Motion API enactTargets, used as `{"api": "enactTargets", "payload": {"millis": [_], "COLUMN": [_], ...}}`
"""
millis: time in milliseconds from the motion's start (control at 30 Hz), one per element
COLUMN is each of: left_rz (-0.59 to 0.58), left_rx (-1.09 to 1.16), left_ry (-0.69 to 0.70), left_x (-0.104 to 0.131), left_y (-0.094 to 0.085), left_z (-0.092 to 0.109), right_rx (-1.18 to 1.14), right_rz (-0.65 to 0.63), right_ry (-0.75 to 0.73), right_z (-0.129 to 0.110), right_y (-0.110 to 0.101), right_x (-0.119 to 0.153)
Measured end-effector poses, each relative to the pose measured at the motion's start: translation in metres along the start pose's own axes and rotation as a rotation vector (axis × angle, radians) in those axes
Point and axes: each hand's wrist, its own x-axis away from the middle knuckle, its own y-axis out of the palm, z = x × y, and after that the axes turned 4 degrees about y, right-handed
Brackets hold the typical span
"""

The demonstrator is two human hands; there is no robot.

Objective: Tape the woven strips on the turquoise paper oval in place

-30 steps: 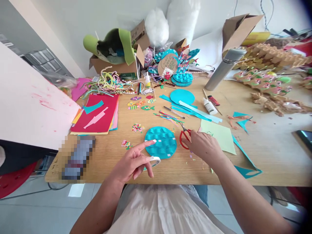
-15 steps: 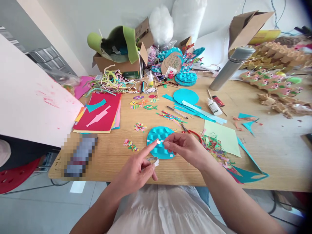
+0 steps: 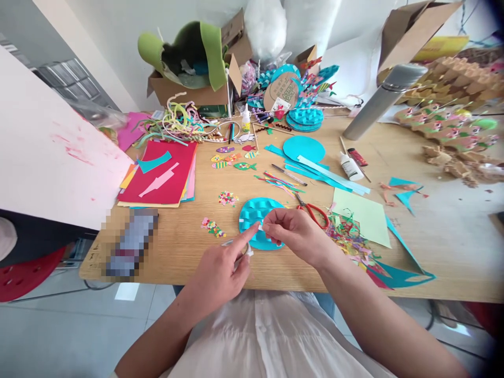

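Observation:
My left hand stretches its index finger out, with its other fingers curled round a roll of white tape. A small white piece of tape sits at that fingertip. There my right hand pinches at the piece with thumb and index finger. Beneath both hands lies a round blue paper disc with raised woven strips. Small white squares show near its edge, and my hands cover part of it. Red-handled scissors rest just beyond my right hand.
Paper fish, confetti dots and thin paper strips lie beyond the disc. Coloured sheets are stacked at left, near a blurred phone-like object. Paper scraps, a glue bottle and a grey flask stand or lie to the right.
The view has shifted slightly. My right fingers have moved in to meet the white piece on my left index fingertip, and the tape roll has turned a little in my left hand.

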Motion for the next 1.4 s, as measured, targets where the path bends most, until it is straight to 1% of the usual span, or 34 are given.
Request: {"api": "enactTargets", "payload": {"millis": [100, 133, 200, 233, 300, 367, 467, 533, 600, 633, 667, 800, 833, 900, 1000, 1067, 1100, 1200, 1267, 1333, 1400], "left_rz": [0.125, 0.164, 0.221, 0.241, 0.282, 0.289, 0.253, 0.279, 0.324, 0.322, 0.295, 0.078, 0.052, 0.038, 0.002, 0.004, 0.028, 0.09, 0.11, 0.173, 0.237], "left_rx": [-0.307, -0.339, -0.334, -0.321, -0.271, -0.141, 0.212, 0.447, 0.622, 0.69, 0.752, 0.951, 0.973, 0.965, 0.793, 0.557, 0.406, -0.156, -0.464, -0.652, -0.775], "left_ry": [0.079, 0.083, 0.073, 0.068, 0.064, 0.062, 0.087, 0.16, 0.25, 0.284, 0.307, 0.35, 0.366, 0.414, 0.494, 0.521, 0.532, 0.595, 0.594, 0.6, 0.59], "left_x": [-0.001, -0.001, 0.0, 0.001, 0.003, 0.005, 0.005, 0.004, 0.002, 0.001, 0.0, -0.001, -0.001, 0.0, 0.002, 0.003, 0.003, -0.001, -0.005, -0.007, -0.008], "left_y": [-0.001, -0.002, -0.006, -0.007, -0.01, -0.011, -0.012, -0.014, -0.019, -0.022, -0.025, -0.032, -0.032, -0.032, -0.028, -0.022, -0.018, -0.004, 0.006, 0.015, 0.022], "left_z": [-0.005, -0.007, -0.008, -0.009, -0.01, -0.011, -0.012, -0.012, -0.011, -0.011, -0.011, -0.014, -0.014, -0.012, -0.009, -0.01, -0.012, -0.028, -0.04, -0.051, -0.057], "right_rx": [0.094, 0.113, 0.137, 0.144, 0.154, 0.177, 0.237, 0.268, 0.29, 0.294, 0.292, 0.233, 0.216, 0.188, 0.191, 0.237, 0.271, 0.39, 0.493, 0.616, 0.734], "right_rz": [0.048, 0.065, 0.085, 0.075, 0.016, -0.047, -0.063, -0.05, -0.041, -0.04, -0.04, 0.007, 0.028, 0.052, 0.027, -0.008, -0.023, -0.038, -0.02, 0.01, 0.037], "right_ry": [-0.026, -0.037, -0.036, -0.014, 0.076, 0.168, 0.216, 0.207, 0.194, 0.188, 0.183, 0.177, 0.18, 0.191, 0.211, 0.222, 0.225, 0.238, 0.239, 0.221, 0.19], "right_z": [-0.006, -0.008, -0.01, -0.009, -0.002, 0.008, 0.022, 0.027, 0.029, 0.029, 0.029, 0.03, 0.03, 0.029, 0.028, 0.028, 0.028, 0.031, 0.034, 0.038, 0.041], "right_y": [-0.002, -0.004, -0.007, -0.008, -0.009, -0.007, -0.001, 0.002, 0.003, 0.002, 0.001, -0.01, -0.014, -0.02, -0.023, -0.018, -0.014, 0.002, 0.011, 0.018, 0.022], "right_x": [0.003, 0.005, 0.008, 0.009, 0.011, 0.013, 0.015, 0.017, 0.018, 0.019, 0.019, 0.018, 0.018, 0.018, 0.018, 0.019, 0.019, 0.018, 0.017, 0.015, 0.013]}}
